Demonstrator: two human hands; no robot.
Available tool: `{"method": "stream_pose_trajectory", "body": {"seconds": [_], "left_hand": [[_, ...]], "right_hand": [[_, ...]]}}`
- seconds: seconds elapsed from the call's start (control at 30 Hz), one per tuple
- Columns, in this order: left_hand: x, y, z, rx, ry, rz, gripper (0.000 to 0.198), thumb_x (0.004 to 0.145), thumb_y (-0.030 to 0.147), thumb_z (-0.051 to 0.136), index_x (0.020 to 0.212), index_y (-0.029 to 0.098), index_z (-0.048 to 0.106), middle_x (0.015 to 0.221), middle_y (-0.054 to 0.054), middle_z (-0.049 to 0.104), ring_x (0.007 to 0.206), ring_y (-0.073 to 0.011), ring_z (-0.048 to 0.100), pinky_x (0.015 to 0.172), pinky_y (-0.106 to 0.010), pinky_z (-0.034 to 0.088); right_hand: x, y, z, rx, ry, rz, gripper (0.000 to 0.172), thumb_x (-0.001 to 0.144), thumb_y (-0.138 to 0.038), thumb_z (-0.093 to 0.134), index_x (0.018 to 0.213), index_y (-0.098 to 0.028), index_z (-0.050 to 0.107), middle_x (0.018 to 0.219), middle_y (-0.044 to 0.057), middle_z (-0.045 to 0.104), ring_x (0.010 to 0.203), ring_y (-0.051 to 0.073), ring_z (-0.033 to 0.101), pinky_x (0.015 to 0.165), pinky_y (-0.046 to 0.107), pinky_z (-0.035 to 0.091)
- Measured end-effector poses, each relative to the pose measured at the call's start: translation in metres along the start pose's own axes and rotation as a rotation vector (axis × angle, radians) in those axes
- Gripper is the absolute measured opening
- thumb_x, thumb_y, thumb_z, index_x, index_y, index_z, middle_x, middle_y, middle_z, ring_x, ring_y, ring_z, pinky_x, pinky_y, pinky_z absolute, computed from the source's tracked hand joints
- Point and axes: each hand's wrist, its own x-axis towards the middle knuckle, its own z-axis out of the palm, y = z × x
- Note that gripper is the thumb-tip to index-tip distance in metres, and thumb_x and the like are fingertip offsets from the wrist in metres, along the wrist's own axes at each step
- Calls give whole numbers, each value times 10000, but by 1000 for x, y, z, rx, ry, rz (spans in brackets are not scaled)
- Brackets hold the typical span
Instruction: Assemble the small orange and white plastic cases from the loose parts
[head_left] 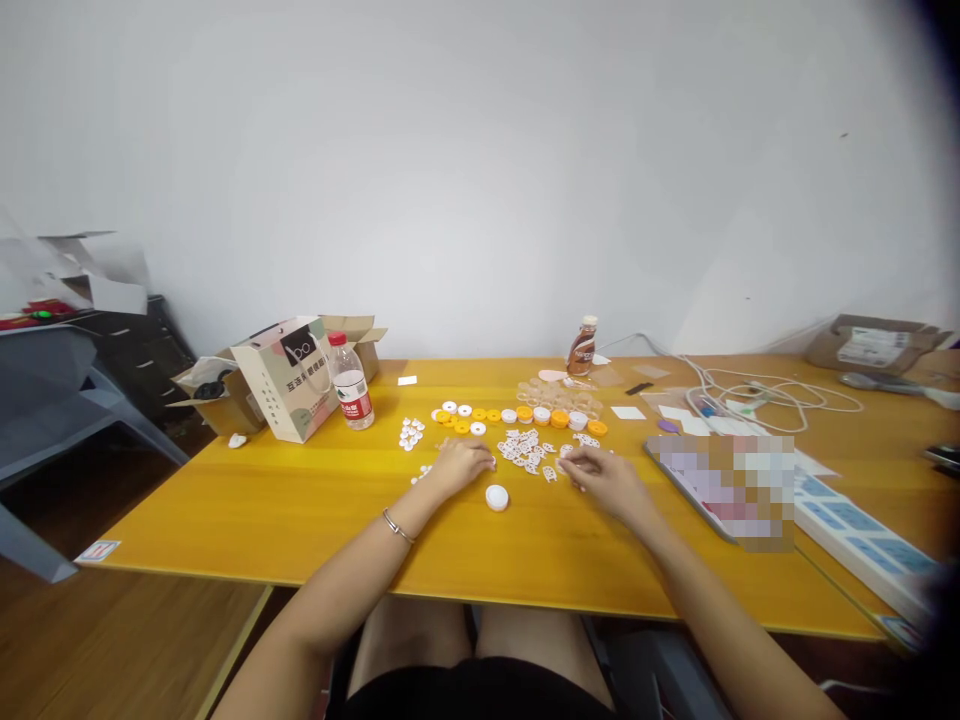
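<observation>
My left hand (461, 466) rests low over the table, fingers curled together; a small white bit shows at the fingertips, too small to name. Right of the pile, my right hand (602, 482) has its fingers bent and apart, the fingertips at a small white cut-out piece (561, 466). Between the hands lies a loose pile of white cut-out pieces (523, 450). Nearer to me sits a round white cap-like part (496, 497), by itself. Small white knob-like parts (410, 433) are grouped at the left; some are partly hidden behind my left hand.
Behind the pile run yellow and white round parts (559, 419) and clear round cups (555, 395). A water bottle (352, 385) and paper bag (289, 385) stand left. A brown bottle (582, 348) stands at the back. A tablet-like device (694, 500), partly blurred, and cables (757, 385) lie right.
</observation>
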Motion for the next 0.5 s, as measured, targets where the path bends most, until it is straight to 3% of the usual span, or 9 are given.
{"method": "stream_pose_trajectory", "body": {"seconds": [0.1,0.2,0.3,0.5], "left_hand": [[-1,1,1,-56,40,-25,240,838,320,430,829,227,651,907,-13,635,821,-128,570,723,-214,393],[-2,-2,3,-102,99,-80,232,836,297,431,842,205,644,853,-21,648,775,-130,576,695,-215,407],[-3,-6,3,-152,170,-143,236,837,273,419,887,173,627,785,-30,652,677,-127,572,646,-225,424],[-4,-7,-2,-258,287,-186,219,803,195,458,977,155,584,884,-53,611,784,-129,562,737,-249,441]], "right_hand": [[23,-7,25,415,-23,101,244,583,-360,659,681,-174,535,597,12,629,562,145,605,572,258,480],[43,-10,52,653,-14,137,323,559,-303,700,809,-184,533,520,-39,599,519,121,598,563,241,491],[53,-11,75,794,-68,176,388,559,-241,705,914,-189,558,546,-47,612,524,101,597,564,213,495],[49,-3,94,856,-92,219,188,598,-189,680,769,-172,603,661,2,656,625,108,626,661,222,519]]}}
